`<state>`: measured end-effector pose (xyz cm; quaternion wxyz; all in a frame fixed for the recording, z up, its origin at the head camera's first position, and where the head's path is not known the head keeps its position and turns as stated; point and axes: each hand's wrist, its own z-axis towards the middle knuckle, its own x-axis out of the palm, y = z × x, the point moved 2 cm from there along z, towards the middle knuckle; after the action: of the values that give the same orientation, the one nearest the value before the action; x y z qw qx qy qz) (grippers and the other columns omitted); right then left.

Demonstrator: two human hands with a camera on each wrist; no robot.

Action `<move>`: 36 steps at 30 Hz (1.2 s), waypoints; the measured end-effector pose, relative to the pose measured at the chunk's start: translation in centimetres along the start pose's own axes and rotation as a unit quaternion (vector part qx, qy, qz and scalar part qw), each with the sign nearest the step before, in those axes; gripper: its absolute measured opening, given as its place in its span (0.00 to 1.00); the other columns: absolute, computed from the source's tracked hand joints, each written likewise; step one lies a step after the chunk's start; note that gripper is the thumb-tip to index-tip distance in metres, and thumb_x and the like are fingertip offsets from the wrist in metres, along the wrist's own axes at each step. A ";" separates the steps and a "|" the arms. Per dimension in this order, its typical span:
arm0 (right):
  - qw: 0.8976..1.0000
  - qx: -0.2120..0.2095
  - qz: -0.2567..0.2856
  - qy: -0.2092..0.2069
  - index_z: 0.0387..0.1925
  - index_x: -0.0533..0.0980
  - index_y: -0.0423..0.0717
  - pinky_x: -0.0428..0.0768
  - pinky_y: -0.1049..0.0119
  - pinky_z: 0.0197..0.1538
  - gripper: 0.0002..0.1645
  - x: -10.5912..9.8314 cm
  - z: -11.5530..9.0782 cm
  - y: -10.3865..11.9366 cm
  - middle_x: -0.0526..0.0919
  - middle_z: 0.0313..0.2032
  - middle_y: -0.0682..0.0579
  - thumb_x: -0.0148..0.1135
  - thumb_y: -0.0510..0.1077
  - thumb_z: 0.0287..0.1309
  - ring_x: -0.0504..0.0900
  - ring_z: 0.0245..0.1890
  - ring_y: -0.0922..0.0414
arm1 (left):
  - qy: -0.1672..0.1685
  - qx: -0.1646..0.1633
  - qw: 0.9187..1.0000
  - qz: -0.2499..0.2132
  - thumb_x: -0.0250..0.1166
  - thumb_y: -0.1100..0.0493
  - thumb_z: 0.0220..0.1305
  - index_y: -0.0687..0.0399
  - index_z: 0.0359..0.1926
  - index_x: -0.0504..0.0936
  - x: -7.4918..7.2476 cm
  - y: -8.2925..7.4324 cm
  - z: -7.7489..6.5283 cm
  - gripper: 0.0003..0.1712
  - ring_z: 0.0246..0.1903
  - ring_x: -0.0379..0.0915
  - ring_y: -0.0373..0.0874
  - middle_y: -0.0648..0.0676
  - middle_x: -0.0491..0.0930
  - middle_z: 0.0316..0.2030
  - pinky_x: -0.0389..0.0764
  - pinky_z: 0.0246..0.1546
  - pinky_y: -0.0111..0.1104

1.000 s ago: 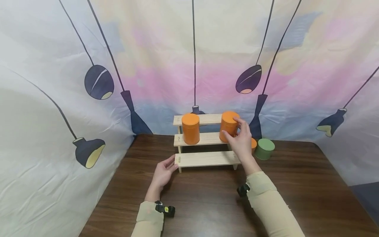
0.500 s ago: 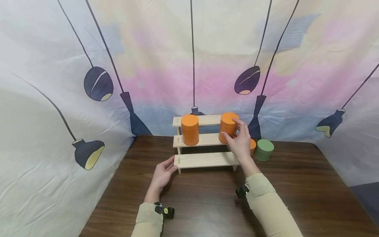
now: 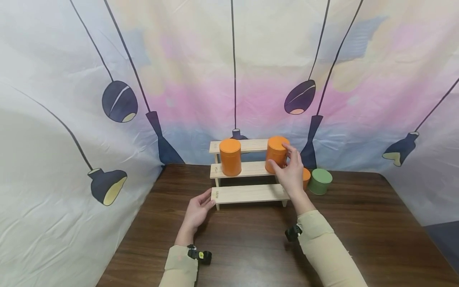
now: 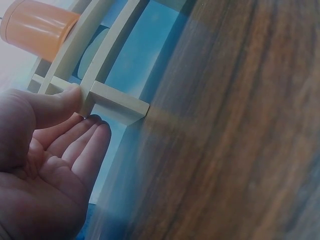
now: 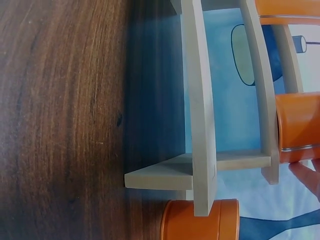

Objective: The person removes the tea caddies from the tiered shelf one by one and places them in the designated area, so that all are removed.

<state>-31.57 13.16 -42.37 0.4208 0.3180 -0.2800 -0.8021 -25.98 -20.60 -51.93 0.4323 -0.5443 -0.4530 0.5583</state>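
Note:
A three-step wooden display stand (image 3: 249,194) sits on the table. My left hand (image 3: 197,209) pinches the left end of its lowest step, thumb on top and fingertips under the edge in the left wrist view. On the middle step's right end stands an orange canister (image 3: 275,155) with a lid, upright. My right hand (image 3: 292,171) grips it, thumb at the front and fingers at its right side. Another orange canister (image 3: 230,157) stands upright on the left part of the same step. In the right wrist view the held canister (image 5: 300,125) rests against the step, with only fingertips showing.
On the dark wooden table (image 3: 247,247), right of the stand, are a green canister (image 3: 320,181) and a third orange canister (image 3: 306,177), partly hidden behind my right hand. A cloth backdrop (image 3: 193,79) printed with hanging lamps rises directly behind the table.

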 end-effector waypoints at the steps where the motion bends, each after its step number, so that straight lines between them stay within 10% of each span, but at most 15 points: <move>1: 1.000 0.000 0.001 0.001 0.73 0.68 0.50 0.87 0.37 0.56 0.44 0.0 0.0 0.0 0.73 0.65 0.35 0.81 0.40 0.60 0.80 0.62 0.38 | 0.000 0.000 1.000 -0.001 0.67 0.66 0.75 0.63 0.75 0.74 0.0 0.0 0.0 0.30 0.71 0.72 0.55 0.62 0.74 0.73 0.75 0.69 0.46; 36: 0.999 0.027 0.034 0.017 0.73 0.71 0.50 0.85 0.37 0.60 0.42 -0.7 0.2 0.6 0.74 0.68 0.36 0.80 0.38 0.60 0.79 0.66 0.36 | -0.005 0.014 1.000 0.002 0.66 0.67 0.75 0.65 0.74 0.75 0.1 -0.3 0.0 0.29 0.70 0.74 0.57 0.64 0.75 0.71 0.77 0.68 0.47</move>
<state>-31.12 13.52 -41.64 0.4433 0.3333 -0.3052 -0.7741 -25.99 -20.44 -51.68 0.4366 -0.5366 -0.4463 0.5677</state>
